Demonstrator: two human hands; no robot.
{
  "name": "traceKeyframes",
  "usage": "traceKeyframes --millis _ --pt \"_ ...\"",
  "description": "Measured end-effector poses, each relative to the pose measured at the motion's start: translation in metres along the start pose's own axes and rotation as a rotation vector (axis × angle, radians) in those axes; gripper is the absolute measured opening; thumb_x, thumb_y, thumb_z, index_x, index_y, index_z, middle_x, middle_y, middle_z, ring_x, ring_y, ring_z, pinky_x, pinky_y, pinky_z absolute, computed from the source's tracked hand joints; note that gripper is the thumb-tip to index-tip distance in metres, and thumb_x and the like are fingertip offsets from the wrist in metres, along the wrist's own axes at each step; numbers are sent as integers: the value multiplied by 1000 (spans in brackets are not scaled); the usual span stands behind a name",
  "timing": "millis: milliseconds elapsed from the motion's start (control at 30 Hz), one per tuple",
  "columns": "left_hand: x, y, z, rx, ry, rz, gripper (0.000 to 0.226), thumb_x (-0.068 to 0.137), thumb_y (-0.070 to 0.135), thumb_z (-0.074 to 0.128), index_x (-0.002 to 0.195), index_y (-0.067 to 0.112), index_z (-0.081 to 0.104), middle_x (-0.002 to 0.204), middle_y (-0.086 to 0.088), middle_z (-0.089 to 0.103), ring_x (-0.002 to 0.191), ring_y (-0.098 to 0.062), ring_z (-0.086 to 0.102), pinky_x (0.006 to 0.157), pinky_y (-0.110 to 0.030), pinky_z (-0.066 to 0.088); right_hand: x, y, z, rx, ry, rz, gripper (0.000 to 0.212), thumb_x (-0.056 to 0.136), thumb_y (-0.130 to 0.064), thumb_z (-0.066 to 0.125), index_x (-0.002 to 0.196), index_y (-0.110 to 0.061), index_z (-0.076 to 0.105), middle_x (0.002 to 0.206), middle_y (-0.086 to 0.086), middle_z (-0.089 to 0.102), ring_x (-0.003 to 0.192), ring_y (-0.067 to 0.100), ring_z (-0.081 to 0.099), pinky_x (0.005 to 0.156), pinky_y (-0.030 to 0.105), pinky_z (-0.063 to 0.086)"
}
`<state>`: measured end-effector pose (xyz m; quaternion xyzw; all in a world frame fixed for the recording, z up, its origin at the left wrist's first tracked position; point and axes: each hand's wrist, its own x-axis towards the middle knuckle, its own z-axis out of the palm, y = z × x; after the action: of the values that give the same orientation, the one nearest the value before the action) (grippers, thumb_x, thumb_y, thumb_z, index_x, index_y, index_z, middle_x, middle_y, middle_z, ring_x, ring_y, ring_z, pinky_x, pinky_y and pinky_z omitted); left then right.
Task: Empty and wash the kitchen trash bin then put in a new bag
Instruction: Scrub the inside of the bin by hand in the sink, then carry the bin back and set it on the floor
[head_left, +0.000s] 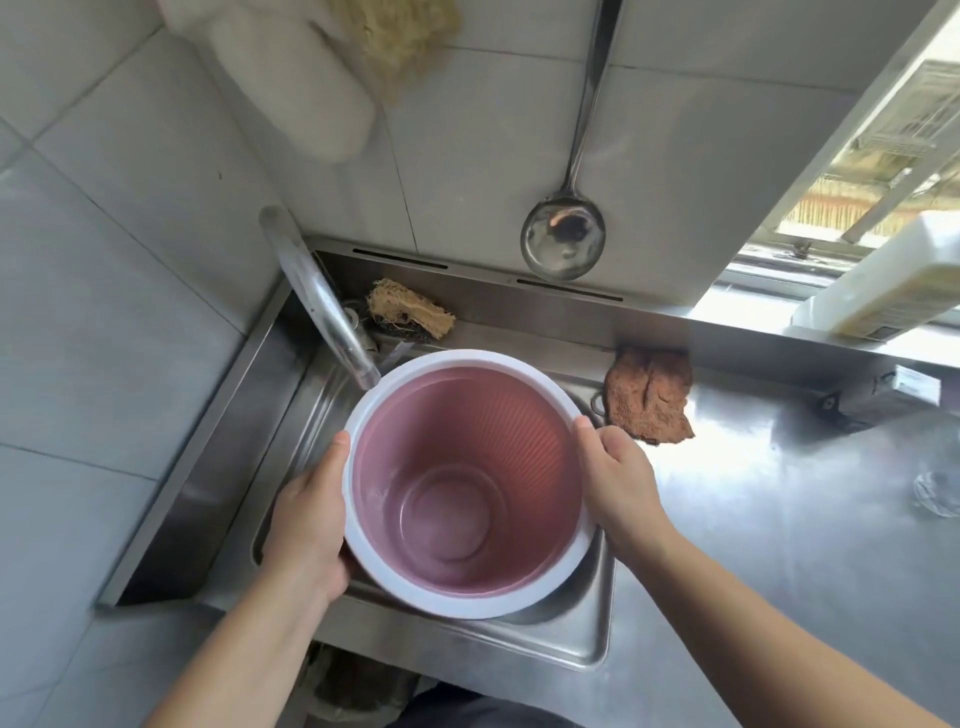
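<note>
A round pink trash bin (467, 483) with a white rim stands upright over the steel sink (571, 644). Its inside is bare, with no bag in it. My left hand (311, 519) grips the bin's left side, thumb on the rim. On the opposite side my right hand (618, 483) holds the rim. The curved steel faucet (322, 301) ends just above the rim's far left edge. I cannot tell whether water is running.
A loofah scrubber (408, 312) lies behind the sink. A brown rag (649, 395) rests on the steel counter (779, 519) to the right. A ladle (563, 239) hangs on the tiled wall. A white bottle (893, 280) stands on the window sill.
</note>
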<state>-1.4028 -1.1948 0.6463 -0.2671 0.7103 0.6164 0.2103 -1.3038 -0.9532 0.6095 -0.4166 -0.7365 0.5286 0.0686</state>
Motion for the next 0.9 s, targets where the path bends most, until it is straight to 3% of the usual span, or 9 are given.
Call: traceKeyframes --millis 67,167,267,400,500,567,700,800,900 --pt "-9 2 2 28 -1 34 46 84 64 65 87 20 79 84 -8 79 76 -35 75 63 -40 56 -4 0 -10 38 21 -12 49 89 -61 45 59 -23 34 51 -15 38 47 4 35 54 34 36" --pt "-25 2 6 75 -32 72 46 87 66 60 77 25 79 79 -4 79 81 -35 75 71 -47 58 -14 0 -27 96 49 -10 53 85 -64 46 55 -21 41 50 -11 40 49 8 39 53 35 37" --pt "-35 1 14 95 -98 89 42 94 60 57 82 27 80 81 1 80 87 -29 75 82 -47 59 -28 6 -43 140 88 -5 61 87 -61 46 59 -7 38 53 -4 42 52 14 40 54 35 36" --pt "-40 8 31 90 -215 105 36 95 57 58 91 29 80 85 5 80 79 -18 77 69 -36 57 -44 8 -62 180 214 23 61 93 -53 49 72 4 46 62 2 50 61 17 48 58 36 42" --pt "-45 24 45 91 -324 147 35 95 54 60 90 26 80 88 0 80 84 -23 77 78 -43 61 -54 2 -77 240 321 32 64 93 -52 51 79 10 45 68 6 50 64 20 48 60 38 42" --pt "-50 36 53 77 -392 190 35 94 52 62 82 26 81 87 -3 80 86 -27 77 80 -45 62 -65 -4 -86 286 399 47 64 90 -55 53 82 8 48 72 7 54 66 21 51 61 38 45" --pt "-64 55 68 59 -537 268 34 94 49 63 74 28 81 77 0 79 70 -19 77 58 -32 59 -95 -16 -104 373 566 54 57 87 -59 56 77 -3 55 74 6 58 67 20 55 63 41 49" --pt "-77 61 80 89 -663 299 34 89 53 63 74 29 82 78 1 79 71 -17 76 61 -34 61 -126 -18 -118 419 690 64 58 86 -60 56 83 -2 60 77 10 64 71 22 60 72 51 55" --pt "-96 58 95 154 -789 311 38 88 55 62 69 28 81 74 1 78 68 -17 75 62 -36 62 -164 -9 -129 419 831 100 49 86 -60 56 80 -12 63 77 11 69 73 22 64 76 53 56"
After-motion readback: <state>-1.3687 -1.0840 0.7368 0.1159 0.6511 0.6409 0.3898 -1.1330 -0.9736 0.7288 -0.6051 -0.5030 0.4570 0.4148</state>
